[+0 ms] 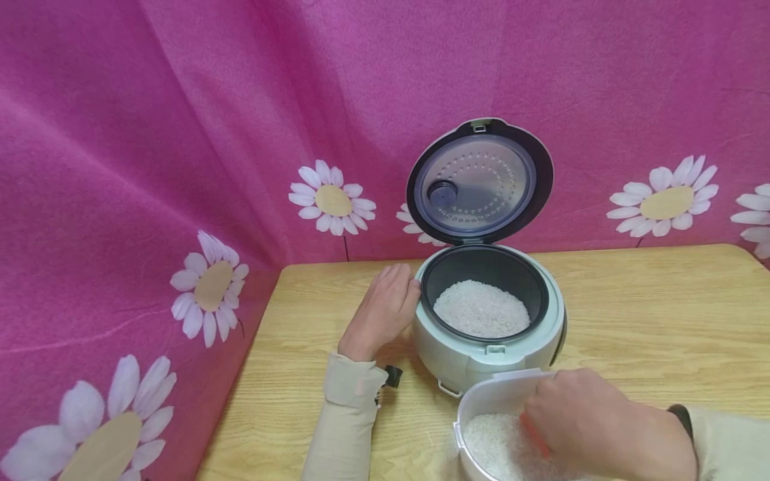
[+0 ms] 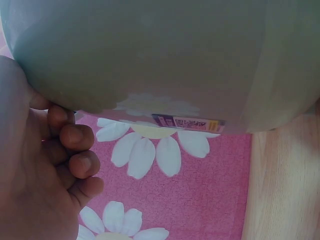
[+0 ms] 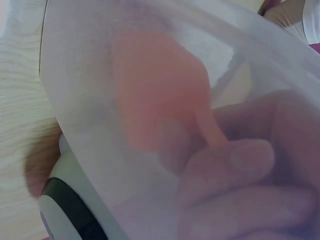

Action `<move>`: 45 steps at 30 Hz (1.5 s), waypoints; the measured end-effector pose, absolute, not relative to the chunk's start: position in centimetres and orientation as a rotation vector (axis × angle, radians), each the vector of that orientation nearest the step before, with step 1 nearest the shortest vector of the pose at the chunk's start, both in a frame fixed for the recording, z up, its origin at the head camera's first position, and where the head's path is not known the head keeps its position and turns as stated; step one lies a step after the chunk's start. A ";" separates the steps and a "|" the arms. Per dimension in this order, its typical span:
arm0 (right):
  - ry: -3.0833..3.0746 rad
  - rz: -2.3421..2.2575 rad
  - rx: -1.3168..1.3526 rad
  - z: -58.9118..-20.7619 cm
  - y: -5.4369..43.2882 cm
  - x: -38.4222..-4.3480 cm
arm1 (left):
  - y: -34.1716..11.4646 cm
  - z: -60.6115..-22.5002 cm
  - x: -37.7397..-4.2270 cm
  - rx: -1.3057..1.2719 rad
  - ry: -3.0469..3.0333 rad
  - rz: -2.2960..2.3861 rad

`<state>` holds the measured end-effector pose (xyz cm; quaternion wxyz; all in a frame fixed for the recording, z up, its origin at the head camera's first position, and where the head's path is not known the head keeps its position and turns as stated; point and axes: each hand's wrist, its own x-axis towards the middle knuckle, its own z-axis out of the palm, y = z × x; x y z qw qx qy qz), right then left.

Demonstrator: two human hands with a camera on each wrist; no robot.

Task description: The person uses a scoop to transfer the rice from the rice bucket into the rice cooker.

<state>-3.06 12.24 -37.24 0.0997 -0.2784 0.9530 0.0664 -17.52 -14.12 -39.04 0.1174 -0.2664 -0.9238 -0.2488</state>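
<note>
A pale green rice cooker (image 1: pixel 481 354) stands with its lid (image 1: pixel 481 184) raised. White rice (image 1: pixel 481 308) lies inside its dark inner pot (image 1: pixel 442 264). My left hand (image 1: pixel 385 307) rests against the cooker's left side, its fingers loosely curled, and the cooker's body (image 2: pixel 165 60) fills the top of the left wrist view. In front of the cooker, my right hand (image 1: pixel 580 414) grips an orange scoop (image 1: pixel 534 434) inside a translucent container (image 1: pixel 481 394) of rice (image 1: pixel 493 437). Through the container's wall, the right wrist view shows the scoop (image 3: pixel 157 85) and curled fingers (image 3: pixel 230 172).
A light wooden table (image 1: pixel 650 314) carries the cooker and container. Behind it and along the left hangs a magenta cloth (image 1: pixel 240 113) printed with large white daisies. The raised lid stands close to this cloth. A wire handle (image 1: pixel 448 389) juts out low at the cooker's front.
</note>
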 end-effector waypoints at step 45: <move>2.794 0.100 -0.764 -37.8 11.2 -3.1 | -14.2 -39.2 -17.8 -0.786 -2.702 -0.707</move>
